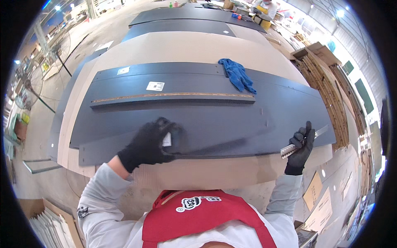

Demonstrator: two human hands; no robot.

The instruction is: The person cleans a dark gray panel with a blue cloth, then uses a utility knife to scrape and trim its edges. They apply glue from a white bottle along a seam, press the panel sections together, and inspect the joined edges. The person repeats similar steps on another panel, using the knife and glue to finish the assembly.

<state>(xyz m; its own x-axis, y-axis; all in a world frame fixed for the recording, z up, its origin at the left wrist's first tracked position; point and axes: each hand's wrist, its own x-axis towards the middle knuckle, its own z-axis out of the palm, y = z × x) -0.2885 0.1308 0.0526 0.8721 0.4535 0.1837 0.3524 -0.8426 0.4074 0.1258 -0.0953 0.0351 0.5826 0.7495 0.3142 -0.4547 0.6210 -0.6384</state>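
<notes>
Blue cloth (237,75) lies crumpled, brown boards (324,93) bank up along the right, cardboard pieces (313,190) litter the floor (333,168) there, an open carton (68,223) holds upright sheets lower left, and a co-worker (269,8) stands far upper right.

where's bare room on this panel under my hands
The dark panel looks bare right of the blue cloth, beyond the right hand. It's crowded around the narrow strip, between the white labels and left hand.
</notes>
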